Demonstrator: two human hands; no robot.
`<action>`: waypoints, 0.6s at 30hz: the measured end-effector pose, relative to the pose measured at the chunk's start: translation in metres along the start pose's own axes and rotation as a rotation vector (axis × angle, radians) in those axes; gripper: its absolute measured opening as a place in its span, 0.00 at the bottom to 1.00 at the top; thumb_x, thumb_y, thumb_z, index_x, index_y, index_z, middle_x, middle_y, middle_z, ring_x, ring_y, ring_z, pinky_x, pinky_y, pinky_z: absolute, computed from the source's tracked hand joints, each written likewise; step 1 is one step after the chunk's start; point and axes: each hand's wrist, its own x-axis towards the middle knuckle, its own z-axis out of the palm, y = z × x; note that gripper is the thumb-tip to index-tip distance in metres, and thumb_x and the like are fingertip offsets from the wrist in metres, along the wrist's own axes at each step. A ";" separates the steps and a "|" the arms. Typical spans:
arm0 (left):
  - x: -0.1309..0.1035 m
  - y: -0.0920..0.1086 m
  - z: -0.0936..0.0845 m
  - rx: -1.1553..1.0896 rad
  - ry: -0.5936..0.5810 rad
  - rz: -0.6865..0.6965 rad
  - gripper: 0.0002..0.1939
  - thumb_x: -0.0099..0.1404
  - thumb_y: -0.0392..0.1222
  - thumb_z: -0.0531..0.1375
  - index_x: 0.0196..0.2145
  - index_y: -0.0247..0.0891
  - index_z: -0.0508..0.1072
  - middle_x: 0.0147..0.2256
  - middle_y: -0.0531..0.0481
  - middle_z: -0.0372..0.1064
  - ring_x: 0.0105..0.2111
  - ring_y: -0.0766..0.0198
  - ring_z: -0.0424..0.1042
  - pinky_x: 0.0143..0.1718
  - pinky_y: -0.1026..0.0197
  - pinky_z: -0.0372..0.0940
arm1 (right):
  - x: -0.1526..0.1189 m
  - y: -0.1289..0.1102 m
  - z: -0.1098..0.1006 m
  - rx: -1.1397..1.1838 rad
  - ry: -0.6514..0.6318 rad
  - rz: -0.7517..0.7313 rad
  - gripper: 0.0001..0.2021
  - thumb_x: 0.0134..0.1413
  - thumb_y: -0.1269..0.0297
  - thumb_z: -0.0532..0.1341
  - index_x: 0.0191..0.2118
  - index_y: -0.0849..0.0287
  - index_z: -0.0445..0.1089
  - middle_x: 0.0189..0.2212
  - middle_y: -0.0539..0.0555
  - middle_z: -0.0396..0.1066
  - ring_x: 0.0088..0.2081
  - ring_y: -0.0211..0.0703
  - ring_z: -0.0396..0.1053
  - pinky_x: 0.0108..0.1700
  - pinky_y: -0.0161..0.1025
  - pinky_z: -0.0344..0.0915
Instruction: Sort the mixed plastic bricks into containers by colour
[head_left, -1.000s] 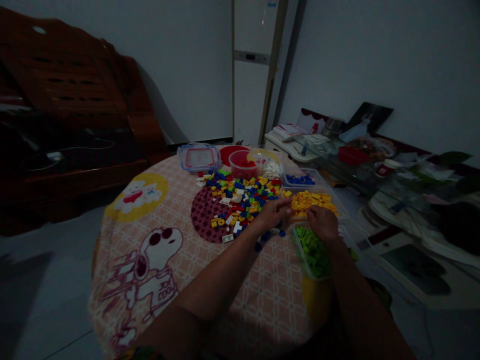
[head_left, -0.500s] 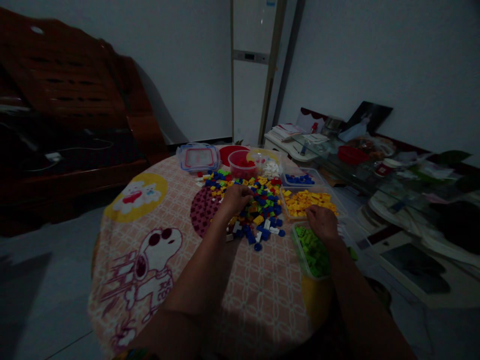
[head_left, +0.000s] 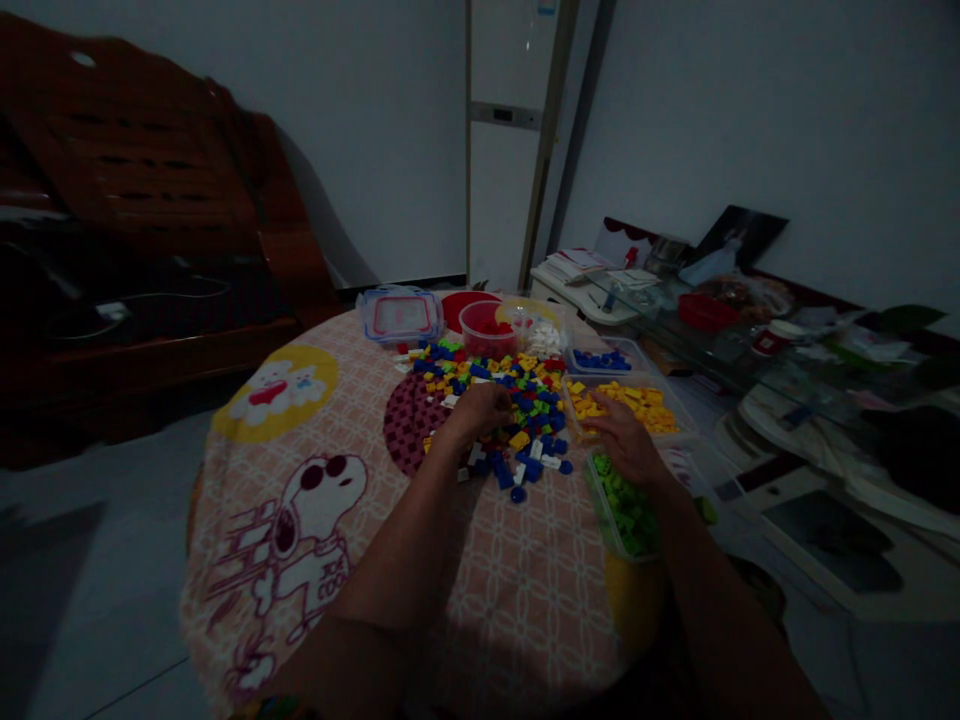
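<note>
My left hand (head_left: 484, 410) is over the pile of mixed building bricks (head_left: 536, 410), its fingers bent together at the pile; whatever they pinch is too small to make out. My right hand (head_left: 619, 435), fingers spread, is over the near left edge of the clear box of yellow bricks (head_left: 637, 402), with nothing visible in it. Just below that hand sits a box of green bricks (head_left: 626, 510), partly covered by my wrist. Behind the yellow ones is a box of blue bricks (head_left: 600, 360). A round tub (head_left: 487, 335) holds red bricks, and white bricks (head_left: 546, 338) lie beside it.
A patterned cloth (head_left: 517, 590) covers the round table. A clear lidded box (head_left: 400, 315) stands at the back left. To the right is a glass-topped table (head_left: 675, 335) with papers, a red bowl (head_left: 705, 312) and a cup (head_left: 776, 338). A wooden bench (head_left: 150, 200) stands left.
My right hand has shifted left and its fingers have opened out. My left hand has moved slightly nearer within the pile. The view has shifted a little.
</note>
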 end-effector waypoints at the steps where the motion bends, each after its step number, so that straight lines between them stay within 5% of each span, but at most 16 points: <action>1: 0.000 0.000 0.000 -0.003 -0.001 -0.002 0.11 0.56 0.39 0.67 0.39 0.37 0.80 0.37 0.47 0.79 0.36 0.60 0.76 0.37 0.63 0.65 | 0.000 0.000 0.002 -0.015 -0.038 0.004 0.20 0.61 0.68 0.50 0.45 0.56 0.79 0.61 0.60 0.68 0.63 0.53 0.63 0.64 0.55 0.60; 5: -0.001 0.000 0.000 -0.023 -0.003 -0.006 0.11 0.56 0.38 0.67 0.39 0.37 0.80 0.36 0.47 0.79 0.35 0.60 0.76 0.36 0.63 0.65 | 0.000 -0.004 0.002 -0.172 -0.170 0.091 0.20 0.68 0.61 0.48 0.46 0.58 0.78 0.59 0.63 0.70 0.61 0.54 0.65 0.64 0.53 0.59; 13: 0.000 -0.003 0.001 -0.032 0.005 -0.009 0.10 0.55 0.39 0.68 0.37 0.37 0.80 0.35 0.48 0.79 0.35 0.60 0.76 0.36 0.63 0.65 | 0.002 -0.008 -0.011 -0.557 -0.225 0.482 0.22 0.71 0.58 0.47 0.41 0.62 0.77 0.44 0.65 0.76 0.48 0.53 0.73 0.54 0.48 0.62; 18: 0.000 -0.002 0.001 -0.017 0.006 -0.022 0.11 0.54 0.36 0.67 0.37 0.36 0.80 0.35 0.48 0.79 0.36 0.60 0.76 0.36 0.63 0.65 | 0.002 -0.004 -0.009 -0.443 -0.187 0.339 0.21 0.70 0.62 0.47 0.48 0.62 0.77 0.52 0.65 0.74 0.54 0.52 0.70 0.58 0.46 0.61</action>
